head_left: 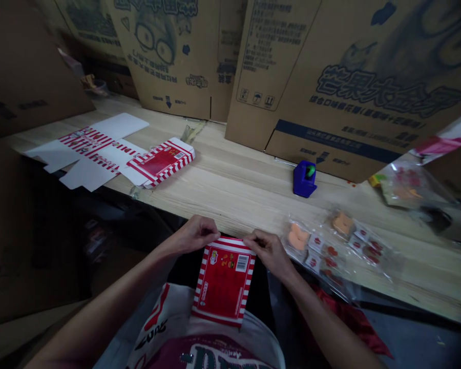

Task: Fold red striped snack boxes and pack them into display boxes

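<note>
Printed shirt [218, 348] nearest my view; red-striped carton [223, 282] just this side of table [234, 169], fingers of left hand [197, 233] and right hand [268, 249] pinching its table-side corners, rest extending away from table.

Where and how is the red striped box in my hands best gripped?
Grip the box probably by its long striped edges, coming from left and right: they run straight and uncovered, while the left hand and right hand are only at its far corners.

Carton [346, 97]: "芒果大", umbrella sign [257, 98]; held red box [222, 284]: barcode [242, 263]
</note>
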A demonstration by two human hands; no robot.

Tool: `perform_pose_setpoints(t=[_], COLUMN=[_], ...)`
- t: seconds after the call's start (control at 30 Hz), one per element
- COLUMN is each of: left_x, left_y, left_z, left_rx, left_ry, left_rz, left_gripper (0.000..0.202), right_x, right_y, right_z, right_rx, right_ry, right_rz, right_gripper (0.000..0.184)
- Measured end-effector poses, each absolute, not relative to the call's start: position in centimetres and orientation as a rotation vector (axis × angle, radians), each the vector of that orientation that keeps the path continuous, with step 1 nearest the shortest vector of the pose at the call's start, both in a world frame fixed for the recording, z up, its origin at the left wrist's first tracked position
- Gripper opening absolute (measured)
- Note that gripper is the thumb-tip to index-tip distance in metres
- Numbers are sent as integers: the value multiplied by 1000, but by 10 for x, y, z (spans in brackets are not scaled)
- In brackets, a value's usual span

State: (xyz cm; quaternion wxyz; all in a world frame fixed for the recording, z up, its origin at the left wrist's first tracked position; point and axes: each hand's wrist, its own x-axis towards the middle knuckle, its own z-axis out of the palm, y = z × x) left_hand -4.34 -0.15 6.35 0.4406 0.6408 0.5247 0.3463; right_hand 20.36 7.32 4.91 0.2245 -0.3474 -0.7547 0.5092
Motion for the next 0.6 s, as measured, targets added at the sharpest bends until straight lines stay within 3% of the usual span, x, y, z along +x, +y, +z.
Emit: perform_pose_setpoints(t=[0.2, 0.37, 0.5, 0.53, 0.6], left_x=[-33, -9, -18, -24, -36], left_y=[-30, -41, -21, -13, 2], left_z=[31, 8, 6, 11, 25], left_rx=[1377, 775, 500, 472, 452], left_ry=[1330, 1315, 1344, 1340, 1350], left_rz=[1172, 1300, 1309, 1334, 1383], left_gripper=[21, 34, 43, 47, 52], right_x=[210, 200, 216, 226, 253], right_y=[40, 18, 73, 99, 159], right_z=[24, 15, 26, 32, 45], right_rx=[-850, -858, -832, -946, -1251], right_ry=[-1905, -1892, -1994, -1873, -1474], right_rz=[1216, 1061, 1196, 1160, 948], right_gripper=[13, 21, 60, 60, 42])
